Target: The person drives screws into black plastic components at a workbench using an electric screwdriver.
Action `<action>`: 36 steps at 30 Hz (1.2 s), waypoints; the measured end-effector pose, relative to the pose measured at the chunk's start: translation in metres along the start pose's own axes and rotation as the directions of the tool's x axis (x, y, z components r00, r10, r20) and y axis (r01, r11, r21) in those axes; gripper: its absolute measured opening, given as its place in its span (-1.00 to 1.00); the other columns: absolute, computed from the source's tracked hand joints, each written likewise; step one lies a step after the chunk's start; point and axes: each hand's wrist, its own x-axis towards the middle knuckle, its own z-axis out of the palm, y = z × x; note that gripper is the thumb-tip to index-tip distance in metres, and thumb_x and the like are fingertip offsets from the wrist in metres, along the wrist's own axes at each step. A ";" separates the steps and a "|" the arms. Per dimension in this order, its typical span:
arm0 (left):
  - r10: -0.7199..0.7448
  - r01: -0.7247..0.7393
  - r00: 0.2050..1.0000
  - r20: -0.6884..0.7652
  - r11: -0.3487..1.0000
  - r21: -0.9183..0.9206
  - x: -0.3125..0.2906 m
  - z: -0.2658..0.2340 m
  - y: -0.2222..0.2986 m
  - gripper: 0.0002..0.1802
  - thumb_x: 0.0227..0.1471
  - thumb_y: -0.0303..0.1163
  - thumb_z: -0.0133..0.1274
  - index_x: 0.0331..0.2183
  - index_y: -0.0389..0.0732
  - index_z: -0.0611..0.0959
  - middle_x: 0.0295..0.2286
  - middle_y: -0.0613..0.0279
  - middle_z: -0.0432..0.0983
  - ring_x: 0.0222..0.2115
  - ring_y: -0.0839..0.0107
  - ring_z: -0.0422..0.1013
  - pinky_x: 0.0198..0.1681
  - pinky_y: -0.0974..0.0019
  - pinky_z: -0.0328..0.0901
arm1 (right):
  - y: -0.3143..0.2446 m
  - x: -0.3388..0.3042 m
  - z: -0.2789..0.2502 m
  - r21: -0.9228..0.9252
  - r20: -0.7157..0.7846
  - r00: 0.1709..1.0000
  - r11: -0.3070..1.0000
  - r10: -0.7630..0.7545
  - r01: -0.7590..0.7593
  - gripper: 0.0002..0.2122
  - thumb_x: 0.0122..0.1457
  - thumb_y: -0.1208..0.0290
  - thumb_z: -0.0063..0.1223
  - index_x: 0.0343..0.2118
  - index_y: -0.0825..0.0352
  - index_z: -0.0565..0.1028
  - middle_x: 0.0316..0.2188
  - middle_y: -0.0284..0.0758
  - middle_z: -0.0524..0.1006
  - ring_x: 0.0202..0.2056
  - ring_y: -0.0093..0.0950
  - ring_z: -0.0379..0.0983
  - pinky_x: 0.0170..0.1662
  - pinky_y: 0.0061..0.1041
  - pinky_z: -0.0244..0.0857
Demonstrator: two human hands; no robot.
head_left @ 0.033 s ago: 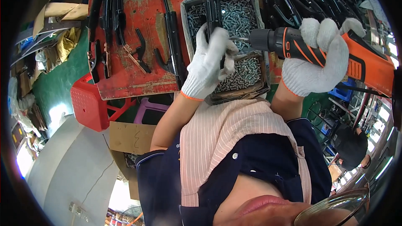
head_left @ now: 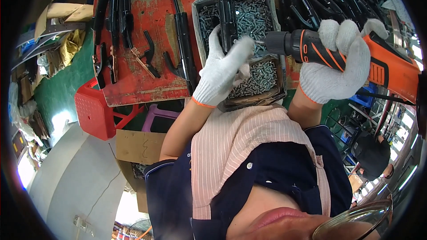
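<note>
My gloved left hand [head_left: 221, 64] grips the lower end of a black tubular handle [head_left: 226, 11], which stands out over a box of screws. Its fingers are partly smeared by motion beside the bit of a power screwdriver. My gloved right hand [head_left: 340, 62] is wrapped round that orange and black power screwdriver [head_left: 378, 60]. The tool's black nose [head_left: 278, 43] points left at the handle's lower end. Whether the bit touches a screw there is hidden by the left fingers. Below the handle, the grey-rimmed box [head_left: 273, 6] holds many loose small screws [head_left: 255, 18].
On the red worn table [head_left: 151, 4] lie black handles [head_left: 126, 9], a longer black handle with a lever [head_left: 183, 40] and copper-coloured clamp parts [head_left: 143, 60]. More black handles [head_left: 307, 0] are piled at right. A red stool [head_left: 91, 111] and cardboard box [head_left: 140, 146] stand at left. A person [head_left: 371, 155] is far right.
The fingers of my left hand have shifted at the handle's lower end, reaching up and right toward the bit. The power screwdriver and my right hand stay almost in place.
</note>
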 end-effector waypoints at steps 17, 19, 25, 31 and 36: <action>0.035 -0.049 0.997 0.063 0.968 0.247 0.002 -0.007 -0.004 -0.01 -0.07 -0.43 0.21 0.21 -0.19 -0.09 -0.46 0.27 0.41 -0.66 0.58 0.32 -0.68 0.51 0.25 | 0.008 0.012 0.010 0.005 0.341 0.933 0.992 0.118 -0.128 -0.87 0.16 0.59 -0.14 -0.22 0.32 0.33 -0.61 -0.42 0.24 -0.64 -0.58 0.17 -0.49 -0.64 0.17; 0.030 -0.042 0.998 0.055 0.969 0.244 0.003 -0.006 -0.002 -0.01 -0.07 -0.43 0.21 0.21 -0.19 -0.09 -0.46 0.27 0.41 -0.66 0.58 0.32 -0.68 0.50 0.25 | 0.006 0.011 0.017 -0.087 0.335 0.937 0.994 0.096 -0.071 -0.85 0.14 0.60 -0.13 -0.23 0.29 0.29 -0.61 -0.40 0.21 -0.63 -0.60 0.13 -0.48 -0.63 0.12; 0.061 -0.073 0.996 0.071 0.981 0.181 -0.002 -0.007 -0.003 0.02 -0.08 -0.45 0.21 0.22 -0.10 -0.12 -0.47 0.28 0.38 -0.68 0.57 0.29 -0.70 0.49 0.20 | 0.006 0.006 0.032 -0.061 0.230 0.973 0.998 0.021 -0.007 -0.74 0.12 0.63 -0.15 -0.10 0.34 0.26 -0.62 -0.37 0.21 -0.59 -0.60 0.11 -0.47 -0.58 0.06; -0.005 -0.005 0.984 0.176 0.998 0.056 -0.021 -0.016 0.002 0.01 -0.04 -0.46 0.18 0.24 -0.10 -0.14 -0.46 0.23 0.42 -0.67 0.47 0.36 -0.68 0.45 0.19 | 0.006 0.010 0.039 -0.536 0.083 0.989 0.831 -0.125 0.149 -0.65 0.09 0.64 -0.05 -0.03 0.43 0.28 -0.57 -0.35 0.33 -0.56 -0.55 0.20 -0.40 -0.53 0.19; 0.189 -0.209 0.978 0.092 0.921 0.327 -0.071 -0.013 0.049 -0.04 -0.06 -0.42 0.18 0.23 -0.26 -0.04 -0.49 0.24 0.41 -0.72 0.55 0.33 -0.74 0.47 0.17 | -0.059 0.037 0.009 0.420 0.376 0.920 0.864 0.116 -0.280 -0.69 0.14 0.52 -0.03 -0.03 0.32 0.29 -0.35 -0.35 0.34 -0.62 -0.62 0.03 -0.54 -0.64 0.16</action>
